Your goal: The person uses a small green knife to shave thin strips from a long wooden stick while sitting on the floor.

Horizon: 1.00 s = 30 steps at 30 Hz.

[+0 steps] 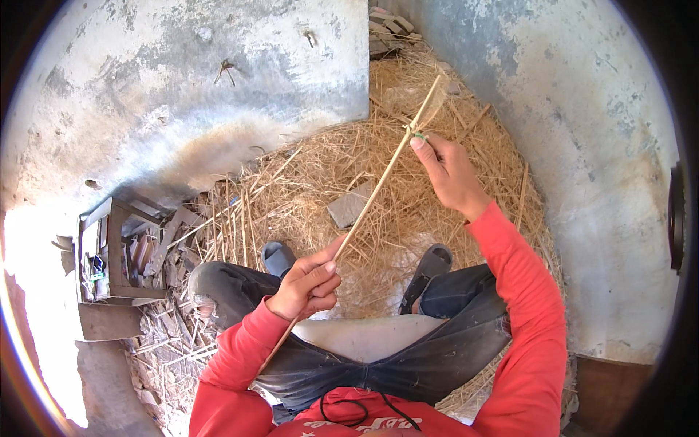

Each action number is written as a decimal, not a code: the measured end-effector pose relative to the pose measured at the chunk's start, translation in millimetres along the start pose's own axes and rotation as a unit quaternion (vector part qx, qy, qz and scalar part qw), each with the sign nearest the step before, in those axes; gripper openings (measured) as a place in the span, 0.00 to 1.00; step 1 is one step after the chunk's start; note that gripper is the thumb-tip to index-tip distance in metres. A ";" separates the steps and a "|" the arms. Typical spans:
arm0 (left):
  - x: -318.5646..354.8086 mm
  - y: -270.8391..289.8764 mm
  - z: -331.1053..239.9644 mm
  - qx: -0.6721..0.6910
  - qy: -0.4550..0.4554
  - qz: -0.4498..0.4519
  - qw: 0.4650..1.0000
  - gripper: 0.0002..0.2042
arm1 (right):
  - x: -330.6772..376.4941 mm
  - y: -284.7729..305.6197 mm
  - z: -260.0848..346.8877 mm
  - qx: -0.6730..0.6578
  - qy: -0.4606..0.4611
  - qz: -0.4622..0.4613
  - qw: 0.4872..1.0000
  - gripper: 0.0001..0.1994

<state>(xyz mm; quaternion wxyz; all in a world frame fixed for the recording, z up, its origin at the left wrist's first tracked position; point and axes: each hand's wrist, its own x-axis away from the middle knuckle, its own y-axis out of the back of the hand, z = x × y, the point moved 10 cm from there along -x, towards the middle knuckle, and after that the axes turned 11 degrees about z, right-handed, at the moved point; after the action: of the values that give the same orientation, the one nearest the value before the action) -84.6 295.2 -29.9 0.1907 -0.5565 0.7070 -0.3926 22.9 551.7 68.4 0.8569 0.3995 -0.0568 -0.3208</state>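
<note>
A long, thin pale wooden stick (378,186) slants from my lap up to the far right in front of me. My left hand (307,282) is closed round its lower part, thumb on top. Farther up, my right hand (455,175) is closed in a pinch beside the stick. A small green piece (418,135) shows at its thumb tip, touching the stick; its kind I cannot make out. Just above it, a thin pale strip (435,109) stands off from the stick's upper end.
Straw and wood shavings (313,178) cover the floor, with a flat grey slab (349,205) on them. At left stands a wooden frame box (109,251) beside wood scraps (171,244). Weathered walls (582,146) rise on both sides. My sandalled feet (429,269) are in front.
</note>
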 end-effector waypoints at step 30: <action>-10.9 -6.6 23.8 -0.020 0.065 0.035 0.997 0.28 | -4.6 31.1 -28.7 -0.097 -0.005 -0.070 0.993 0.13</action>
<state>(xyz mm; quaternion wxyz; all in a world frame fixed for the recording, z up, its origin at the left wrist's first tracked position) -60.2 296.8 -41.4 0.1465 -0.5085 0.7446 -0.4068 45.1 587.8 72.3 0.8667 0.3163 -0.0017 -0.3857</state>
